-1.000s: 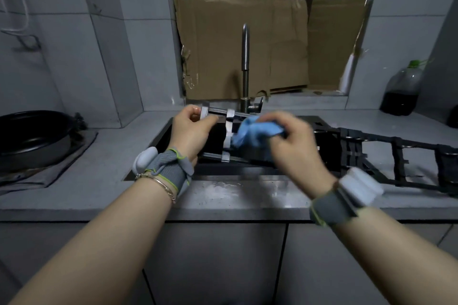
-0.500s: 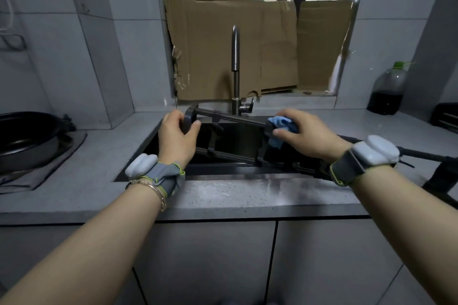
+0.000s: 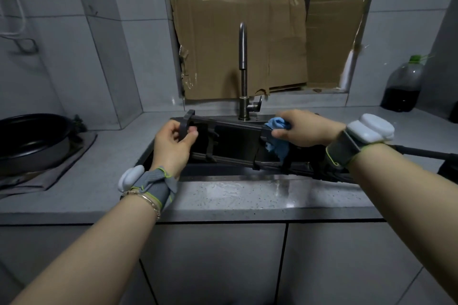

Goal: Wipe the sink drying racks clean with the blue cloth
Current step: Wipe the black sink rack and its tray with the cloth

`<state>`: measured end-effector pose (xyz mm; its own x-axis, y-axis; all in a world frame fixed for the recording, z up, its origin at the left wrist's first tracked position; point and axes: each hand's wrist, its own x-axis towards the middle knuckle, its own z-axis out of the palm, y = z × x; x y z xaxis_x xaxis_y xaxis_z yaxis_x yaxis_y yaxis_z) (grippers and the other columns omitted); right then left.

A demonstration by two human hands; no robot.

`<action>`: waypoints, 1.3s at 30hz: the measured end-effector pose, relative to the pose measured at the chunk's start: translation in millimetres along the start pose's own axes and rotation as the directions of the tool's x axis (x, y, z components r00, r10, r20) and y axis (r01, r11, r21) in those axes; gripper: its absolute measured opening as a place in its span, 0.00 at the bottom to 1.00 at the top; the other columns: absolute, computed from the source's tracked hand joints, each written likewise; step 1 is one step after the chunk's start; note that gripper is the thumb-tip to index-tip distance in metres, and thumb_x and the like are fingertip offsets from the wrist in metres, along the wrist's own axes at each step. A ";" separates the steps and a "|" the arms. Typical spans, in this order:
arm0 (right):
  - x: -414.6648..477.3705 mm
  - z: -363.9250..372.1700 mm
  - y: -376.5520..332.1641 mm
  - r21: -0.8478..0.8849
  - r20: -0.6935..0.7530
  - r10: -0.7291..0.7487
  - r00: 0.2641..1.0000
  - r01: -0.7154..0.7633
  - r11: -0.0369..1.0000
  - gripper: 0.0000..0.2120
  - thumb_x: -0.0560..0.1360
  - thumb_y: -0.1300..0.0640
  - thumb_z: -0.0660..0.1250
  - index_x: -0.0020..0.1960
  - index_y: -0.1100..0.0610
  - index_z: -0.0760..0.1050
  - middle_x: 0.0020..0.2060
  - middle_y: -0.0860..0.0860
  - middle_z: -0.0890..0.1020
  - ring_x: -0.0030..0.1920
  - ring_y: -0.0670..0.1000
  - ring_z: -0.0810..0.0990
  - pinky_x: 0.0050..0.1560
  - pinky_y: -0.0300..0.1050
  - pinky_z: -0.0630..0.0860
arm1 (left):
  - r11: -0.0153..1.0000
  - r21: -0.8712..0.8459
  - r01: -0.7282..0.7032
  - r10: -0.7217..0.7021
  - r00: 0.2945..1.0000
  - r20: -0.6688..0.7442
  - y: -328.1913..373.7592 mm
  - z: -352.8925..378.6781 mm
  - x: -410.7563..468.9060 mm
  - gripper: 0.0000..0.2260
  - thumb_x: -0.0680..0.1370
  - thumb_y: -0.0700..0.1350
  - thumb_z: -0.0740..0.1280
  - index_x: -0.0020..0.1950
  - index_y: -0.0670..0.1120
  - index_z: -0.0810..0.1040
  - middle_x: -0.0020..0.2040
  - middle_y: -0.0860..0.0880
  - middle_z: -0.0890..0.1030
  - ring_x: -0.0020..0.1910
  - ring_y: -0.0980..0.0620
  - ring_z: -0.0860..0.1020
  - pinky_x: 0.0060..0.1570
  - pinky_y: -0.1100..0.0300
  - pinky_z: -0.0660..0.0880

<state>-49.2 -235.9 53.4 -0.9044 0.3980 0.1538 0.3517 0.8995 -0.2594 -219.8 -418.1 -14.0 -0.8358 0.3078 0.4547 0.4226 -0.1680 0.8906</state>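
Observation:
A long black drying rack [image 3: 235, 129] is held tilted over the dark sink [image 3: 223, 171]. My left hand [image 3: 173, 146] grips the rack's left end piece between thumb and fingers. My right hand [image 3: 307, 129] pinches the blue cloth [image 3: 278, 141] against the rack's upper rail, near its middle. Part of the cloth hangs down in front of the rack. The rack's right end runs on behind my right wrist, out over the counter.
A steel tap [image 3: 243, 72] stands behind the sink. Cardboard [image 3: 247, 47] covers the window. A black pan [image 3: 32, 141] sits on a cloth at the left. A bottle of dark liquid [image 3: 404, 86] stands at the back right. The counter's front edge [image 3: 247, 195] is wet.
The cloth and my right hand have slid right along the rack's upper rail from near its left end. My left hand has kept its hold on the left end.

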 end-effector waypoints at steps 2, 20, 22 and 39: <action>1.1 0.6 0.2 -0.034 -0.025 -0.040 0.999 0.039 0.999 0.06 0.78 0.54 0.63 0.46 0.56 0.69 0.41 0.50 0.74 0.41 0.51 0.71 0.37 0.43 0.62 | 0.999 -0.032 0.027 -0.027 1.000 0.014 4.5 -1.0 -1.7 0.11 0.75 0.35 0.69 0.37 0.47 0.72 0.38 0.46 0.78 0.39 0.54 0.75 0.46 0.61 0.72; 12.7 58.9 -100.5 -0.070 -0.426 -0.239 0.872 0.232 0.970 0.17 0.81 0.49 0.52 0.66 0.52 0.69 0.57 0.54 0.75 0.59 0.57 0.72 0.55 0.51 0.66 | 0.982 -0.013 0.191 -0.190 0.981 0.026 26.4 19.9 -8.7 0.22 0.81 0.49 0.60 0.28 0.43 0.67 0.16 0.52 0.65 0.16 0.56 0.64 0.22 0.64 0.62; 10.3 60.5 -83.8 -0.104 -0.428 -0.251 0.868 0.229 0.968 0.15 0.80 0.50 0.53 0.65 0.52 0.69 0.54 0.54 0.76 0.55 0.58 0.74 0.51 0.50 0.67 | 0.982 -0.001 0.190 -0.190 0.981 0.025 21.5 11.0 -10.1 0.22 0.81 0.50 0.59 0.28 0.43 0.67 0.16 0.52 0.66 0.17 0.55 0.65 0.25 0.63 0.64; -46.1 101.5 14.3 0.245 -0.466 -0.002 0.885 0.131 0.961 0.11 0.74 0.57 0.57 0.48 0.61 0.76 0.40 0.52 0.76 0.44 0.54 0.73 0.45 0.45 0.66 | 0.958 0.190 0.214 -0.215 0.977 -0.017 -43.0 -12.1 -39.9 0.22 0.81 0.49 0.60 0.36 0.34 0.77 0.30 0.47 0.78 0.26 0.62 0.75 0.28 0.74 0.67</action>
<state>-26.9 -259.7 -54.2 -0.6885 0.4342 0.5809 0.1601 0.8722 -0.4622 -208.8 -434.5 -70.5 -0.9127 0.3212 0.2527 0.2928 0.0823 0.9526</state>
